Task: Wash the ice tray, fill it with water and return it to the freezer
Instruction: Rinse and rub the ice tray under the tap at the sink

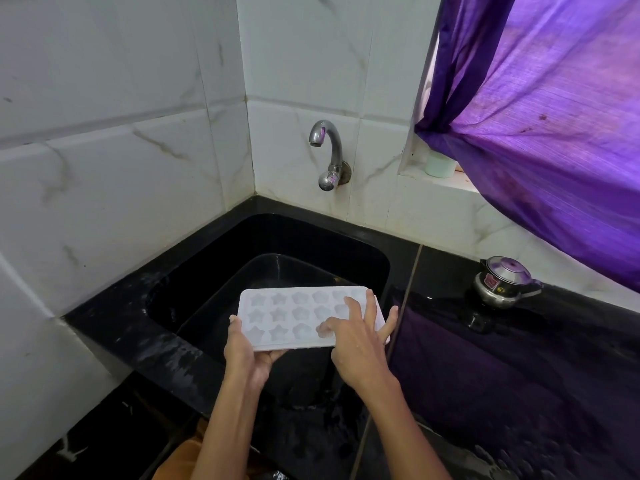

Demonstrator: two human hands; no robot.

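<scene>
A white ice tray [291, 315] with star-shaped cups is held level over the black sink [374, 258]. My left hand [247, 355] grips its near left corner, thumb on top and fingers underneath. My right hand [356, 344] lies over the tray's right end with fingers spread across the top; the thumb and one finger show past the right edge. A chrome tap [327, 150] stands on the tiled wall above the sink's far side, and no water runs from it.
The black counter [519, 358] around the sink is wet. A small steel pot with a lid [504, 282] stands at the counter's back right. A purple curtain [554, 116] hangs over the window sill, where a pale container [440, 164] sits. White tiled walls enclose the corner.
</scene>
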